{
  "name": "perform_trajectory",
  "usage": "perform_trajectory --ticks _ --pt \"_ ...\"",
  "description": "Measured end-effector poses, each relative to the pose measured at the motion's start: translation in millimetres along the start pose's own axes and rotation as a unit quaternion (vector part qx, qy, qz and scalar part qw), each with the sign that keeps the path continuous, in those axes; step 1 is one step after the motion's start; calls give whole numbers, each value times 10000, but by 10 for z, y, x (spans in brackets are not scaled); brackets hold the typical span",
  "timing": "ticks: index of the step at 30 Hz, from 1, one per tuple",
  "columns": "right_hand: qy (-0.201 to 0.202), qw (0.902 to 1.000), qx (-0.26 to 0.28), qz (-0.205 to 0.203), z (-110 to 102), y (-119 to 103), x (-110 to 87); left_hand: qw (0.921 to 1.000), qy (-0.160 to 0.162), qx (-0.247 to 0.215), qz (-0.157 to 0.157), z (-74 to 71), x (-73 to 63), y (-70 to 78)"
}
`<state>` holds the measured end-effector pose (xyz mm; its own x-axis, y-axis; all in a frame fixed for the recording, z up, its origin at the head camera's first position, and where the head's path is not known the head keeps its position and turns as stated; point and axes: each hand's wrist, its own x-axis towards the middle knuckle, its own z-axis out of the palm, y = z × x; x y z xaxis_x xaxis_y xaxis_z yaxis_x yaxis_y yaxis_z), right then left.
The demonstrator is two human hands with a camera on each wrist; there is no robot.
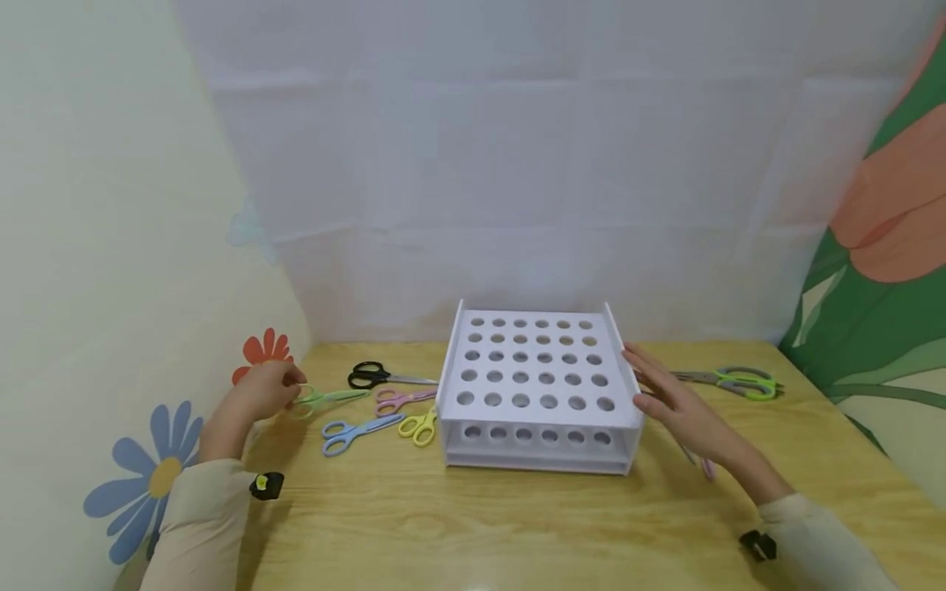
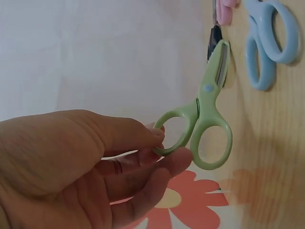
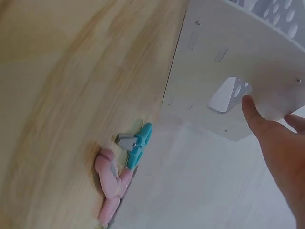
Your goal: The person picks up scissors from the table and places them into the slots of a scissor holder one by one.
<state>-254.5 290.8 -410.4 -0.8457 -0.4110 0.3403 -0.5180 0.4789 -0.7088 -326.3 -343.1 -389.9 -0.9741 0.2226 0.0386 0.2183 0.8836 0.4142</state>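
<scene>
My left hand pinches one finger loop of the light green scissors between thumb and fingers, at the table's left side. The scissors' blades are together and point toward the rack in the head view. A white rack with rows of round holes stands mid-table. My right hand touches the rack's right side panel with extended fingers. In the right wrist view, a fingertip lies at the edge of the panel's cut-out. Part of that hand is out of frame there.
Left of the rack lie black scissors, pink scissors, blue scissors and yellow scissors. To its right are green-and-grey scissors and a pink-handled tool beside a teal one. White cloth hangs behind.
</scene>
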Motion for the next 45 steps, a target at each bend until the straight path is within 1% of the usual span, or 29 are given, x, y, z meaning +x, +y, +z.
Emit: perform_trajectory --ticks 3,4,11,15,20,24,26,29,34,38,45 --pt "66 9991 275 322 8 2 -21 9995 148 189 183 -25 -6 48" --pt "81 9983 424 401 11 5 -28 9994 177 234 201 -32 -9 68" --pt "240 9890 1210 813 0 57 -25 9995 178 243 82 -86 -24 203" --pt "221 9803 1647 1071 -25 36 19 9994 222 212 126 -87 -38 233" --pt "170 9684 2071 1375 -42 -50 41 9985 469 134 265 -34 -46 231" --pt "230 9566 2447 1563 -30 -123 53 9972 669 129 319 -7 -44 232" --pt "263 9522 2586 1603 -27 -143 58 9964 763 141 347 2 -35 231" --pt "302 9485 2711 1611 -31 -162 57 9952 908 95 343 5 -9 237" --pt "354 9464 2701 1737 -28 -177 56 9931 1120 -14 339 -4 30 262" --pt "382 9455 2673 1821 -14 -173 59 9928 1153 -96 319 -17 31 290" --pt "410 9477 2599 1807 14 -152 68 9932 1093 -236 337 -22 39 317"
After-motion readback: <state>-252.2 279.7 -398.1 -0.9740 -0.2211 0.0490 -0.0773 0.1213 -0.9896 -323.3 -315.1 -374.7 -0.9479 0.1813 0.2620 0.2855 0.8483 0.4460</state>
